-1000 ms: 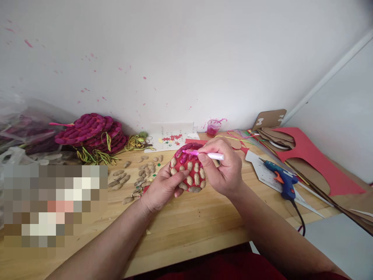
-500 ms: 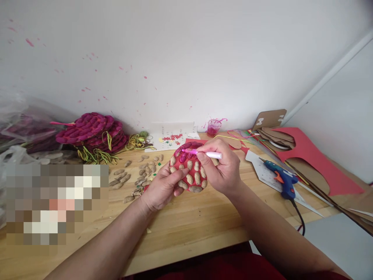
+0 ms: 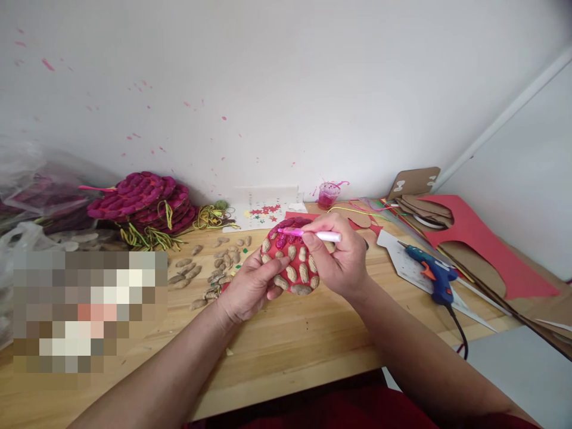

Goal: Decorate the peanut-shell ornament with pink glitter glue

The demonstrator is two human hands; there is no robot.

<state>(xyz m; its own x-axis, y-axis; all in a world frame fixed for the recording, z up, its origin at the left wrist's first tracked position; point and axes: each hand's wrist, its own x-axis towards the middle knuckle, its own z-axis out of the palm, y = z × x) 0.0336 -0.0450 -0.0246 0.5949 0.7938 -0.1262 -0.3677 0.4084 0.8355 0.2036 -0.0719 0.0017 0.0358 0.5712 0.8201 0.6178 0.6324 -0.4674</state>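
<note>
Held up over the table is a red disc [image 3: 292,256] with peanuts stuck on it in rows. My left hand [image 3: 255,280] grips its left side, the thumb lying across the front. Peanuts along the disc's top are painted magenta; those lower down are bare tan shell. Between the fingertips of my right hand [image 3: 340,256] is a white-handled paintbrush [image 3: 326,236], its pink end pointing left against the painted peanuts near the top. Loose peanuts [image 3: 226,259] lie on the table left of the disc.
A cup of pink paint [image 3: 328,195] stands by the wall. Magenta peanut discs [image 3: 143,199] are stacked at left beside plastic bags [image 3: 31,179] and yarn [image 3: 210,217]. Star stickers [image 3: 266,211] lie behind my hands. A blue glue gun [image 3: 431,271] and red card [image 3: 487,244] are at right.
The view has shifted very slightly. Both hands keep their hold, and the brush end stays at the disc's top with hardly any visible movement.
</note>
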